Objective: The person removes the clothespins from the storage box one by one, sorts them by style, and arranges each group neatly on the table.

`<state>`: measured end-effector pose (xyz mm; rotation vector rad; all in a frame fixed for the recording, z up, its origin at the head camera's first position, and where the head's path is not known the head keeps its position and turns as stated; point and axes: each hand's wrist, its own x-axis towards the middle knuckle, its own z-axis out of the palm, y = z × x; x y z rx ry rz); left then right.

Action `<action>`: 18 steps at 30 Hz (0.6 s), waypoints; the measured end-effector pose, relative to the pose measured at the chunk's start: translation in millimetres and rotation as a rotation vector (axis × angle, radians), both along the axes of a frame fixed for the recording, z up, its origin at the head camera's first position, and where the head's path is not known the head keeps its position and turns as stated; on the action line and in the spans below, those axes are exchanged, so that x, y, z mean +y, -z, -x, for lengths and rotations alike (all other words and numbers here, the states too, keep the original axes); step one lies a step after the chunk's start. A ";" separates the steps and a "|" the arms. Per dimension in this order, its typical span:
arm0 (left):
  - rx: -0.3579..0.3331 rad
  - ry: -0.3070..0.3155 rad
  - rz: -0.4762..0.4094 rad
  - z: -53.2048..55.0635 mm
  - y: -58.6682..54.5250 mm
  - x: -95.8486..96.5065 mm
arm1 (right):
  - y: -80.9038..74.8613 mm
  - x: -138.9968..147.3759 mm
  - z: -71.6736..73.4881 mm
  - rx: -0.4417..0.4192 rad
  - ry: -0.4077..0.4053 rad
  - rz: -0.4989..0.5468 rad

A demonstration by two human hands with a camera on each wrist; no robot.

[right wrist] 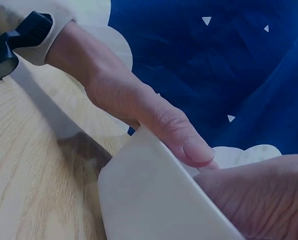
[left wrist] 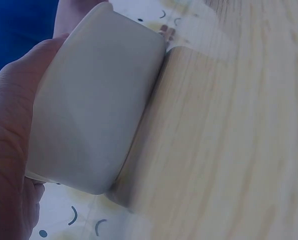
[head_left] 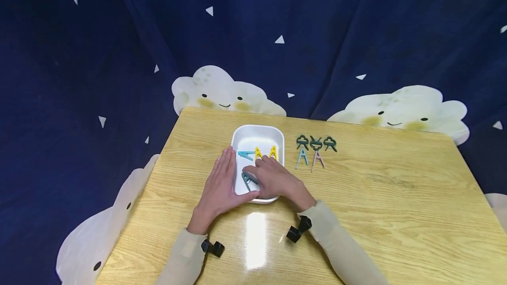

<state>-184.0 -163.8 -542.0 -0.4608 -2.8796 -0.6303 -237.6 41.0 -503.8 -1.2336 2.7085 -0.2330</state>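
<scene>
A white tray (head_left: 281, 140) stands on the wooden table. My left hand (head_left: 222, 184) lies along its left side with straight fingers, the thumb reaching across the front rim. My right hand (head_left: 273, 178) dips into the tray from the right, fingers curled at a dark teal clothespin (head_left: 246, 180); its fingertips are partly hidden. Behind them in the tray are a light blue clothespin (head_left: 245, 155) and two yellow clothespins, one at left (head_left: 258, 153) and one at right (head_left: 273, 151). In the right wrist view the right thumb (right wrist: 196, 150) is over the tray rim.
Right of the tray, several dark green clips (head_left: 315, 144) lie in a row. Just in front of them are a light blue clothespin (head_left: 302, 157) and a pink clothespin (head_left: 317, 160). A dark blue curtain (head_left: 253, 34) with clouds hangs behind the table (head_left: 396, 206).
</scene>
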 end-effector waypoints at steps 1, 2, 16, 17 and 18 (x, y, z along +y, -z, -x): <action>-0.002 0.001 0.001 0.0 0.0 -0.1 | 0.1 -0.6 0.3 -0.008 0.003 -0.009; 0.003 0.003 0.001 0.1 0.2 -0.1 | 0.3 -1.1 0.6 -0.017 0.007 -0.018; 0.006 0.000 -0.005 -0.6 -0.3 0.7 | 2.7 -3.7 1.5 -0.016 0.021 -0.043; 0.004 0.000 -0.004 -0.8 -0.2 0.6 | 3.4 -3.9 1.6 -0.011 0.020 -0.040; 0.000 -0.001 -0.003 -0.9 -0.1 0.5 | 4.0 -4.0 1.5 -0.006 0.018 -0.038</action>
